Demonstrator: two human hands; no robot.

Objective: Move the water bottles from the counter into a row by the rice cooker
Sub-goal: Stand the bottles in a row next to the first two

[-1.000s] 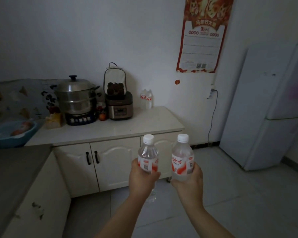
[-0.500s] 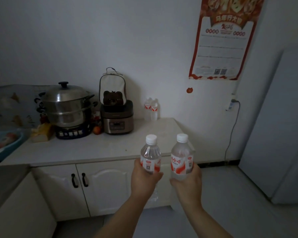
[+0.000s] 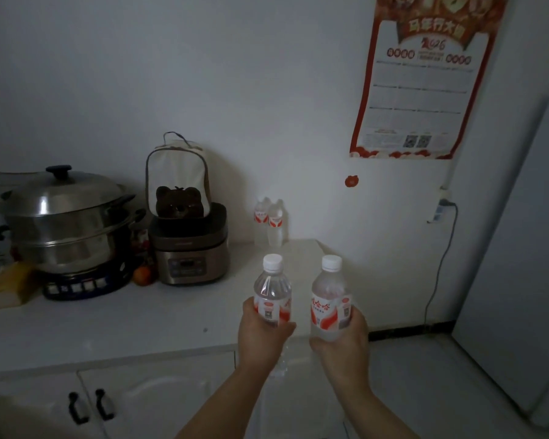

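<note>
My left hand (image 3: 262, 339) grips a clear water bottle (image 3: 272, 288) with a white cap and red label, held upright. My right hand (image 3: 343, 343) grips a second upright water bottle (image 3: 329, 296) of the same kind. Both hang over the front right part of the white counter (image 3: 108, 321). Two more bottles (image 3: 271, 224) stand side by side against the back wall, just right of the dark rice cooker (image 3: 189, 251). A white bag with a bear face (image 3: 178, 188) rests on the cooker's lid.
A steel steamer pot (image 3: 64, 223) sits on an induction plate (image 3: 83, 283) at the left, with a small red fruit (image 3: 141, 275) beside the cooker. A white fridge (image 3: 520, 264) stands at the right. A red calendar (image 3: 425, 74) and a plugged cable (image 3: 438, 267) are on the wall.
The view has come closer to the counter; the cooker and standing bottles look larger. Both hands still carry their bottles upright, now over the counter's front edge.
</note>
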